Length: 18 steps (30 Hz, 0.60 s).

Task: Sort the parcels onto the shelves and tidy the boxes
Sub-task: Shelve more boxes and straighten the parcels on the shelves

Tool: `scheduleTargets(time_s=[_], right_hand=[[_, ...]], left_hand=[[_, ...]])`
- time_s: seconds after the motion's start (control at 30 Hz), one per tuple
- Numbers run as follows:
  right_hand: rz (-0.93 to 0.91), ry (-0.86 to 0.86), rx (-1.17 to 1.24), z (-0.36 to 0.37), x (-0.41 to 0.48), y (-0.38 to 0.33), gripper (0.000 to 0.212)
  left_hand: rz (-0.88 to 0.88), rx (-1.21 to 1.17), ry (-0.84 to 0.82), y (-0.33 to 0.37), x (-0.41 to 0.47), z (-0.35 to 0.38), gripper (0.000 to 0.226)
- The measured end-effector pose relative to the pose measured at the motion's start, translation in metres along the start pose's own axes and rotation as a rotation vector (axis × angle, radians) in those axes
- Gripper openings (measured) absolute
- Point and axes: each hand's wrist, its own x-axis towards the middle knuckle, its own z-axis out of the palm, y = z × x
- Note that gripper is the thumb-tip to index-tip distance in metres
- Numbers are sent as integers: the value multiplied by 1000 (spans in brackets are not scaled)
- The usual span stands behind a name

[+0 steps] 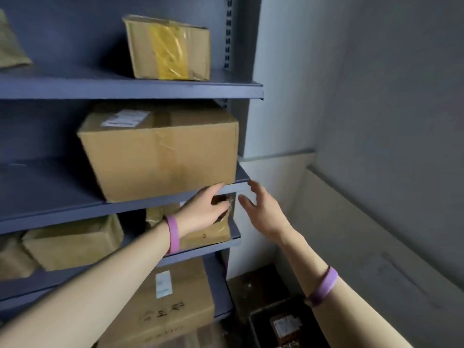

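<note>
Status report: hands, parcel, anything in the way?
Left hand open, touching small parcel. Right hand open, empty. Large box on shelf directly above.

Blue shelving; grey wall; dark floor

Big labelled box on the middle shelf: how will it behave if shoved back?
The big box probably stays stiff: its front face looks flat and its corners uncrushed. It is wider than tall, with a flat base on the smooth metal shelf, so it should slide rather than tip. Its weight can't be judged from this view.
</note>
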Motion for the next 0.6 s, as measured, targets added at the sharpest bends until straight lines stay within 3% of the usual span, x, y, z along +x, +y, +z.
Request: scheduleTargets(time_s=[0.27,0.6], right_hand=[[-335,-213,44,129,-13,-184,56],[-570,-493,119,322,-133,-385,63]], left_hand=[[-163,-17,364,-87,-140,-178,58],[-320,13,684,-209,-360,-352,61]])
